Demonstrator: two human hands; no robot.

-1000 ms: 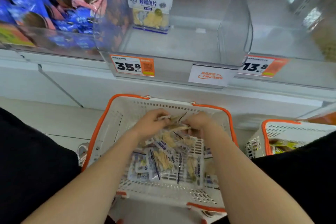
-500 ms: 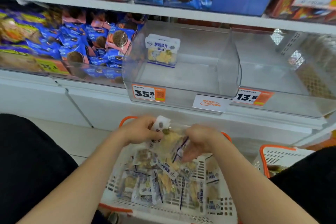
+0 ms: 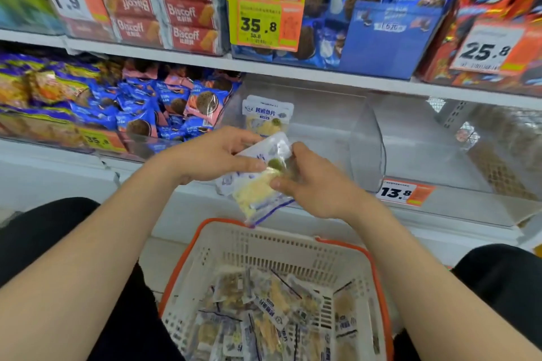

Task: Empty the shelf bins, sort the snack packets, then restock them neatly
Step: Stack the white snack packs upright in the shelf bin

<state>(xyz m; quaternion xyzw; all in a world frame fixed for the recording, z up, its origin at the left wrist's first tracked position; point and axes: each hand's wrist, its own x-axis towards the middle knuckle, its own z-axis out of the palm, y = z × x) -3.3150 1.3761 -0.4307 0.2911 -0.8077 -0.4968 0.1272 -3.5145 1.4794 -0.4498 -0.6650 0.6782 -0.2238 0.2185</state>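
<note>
Small bunch of fish-slice packets is held up in front of the clear bin, level with its front lip and apart from it, tilted, with the lower corner pointing down. We count at least two packets in the bunch; how many more, we cannot tell. Left hand grips the upper end, thumb laid across the front and fingers curled behind. Right hand pinches the bunch from the other side, thumb on the front face, fingers wrapped round the back. Inside the clear bin, at its back left, one more fish-slice packet stands upright, label facing us. Below the clear bin, on the floor between our knees, sits a white basket with orange rim, and a loose heap of the same packets lies in its bottom. On the clear bin's front edge, to the right, we read a price tag 13.8. Left of the clear bin, the neighbouring bin is piled with blue and pink cookie packets. On the shelf above the clear bin, up and to the left, red Biscoff packs are stacked; straight above hangs a yellow sign 35.8; up and to the right, a tag 25.8.
</note>
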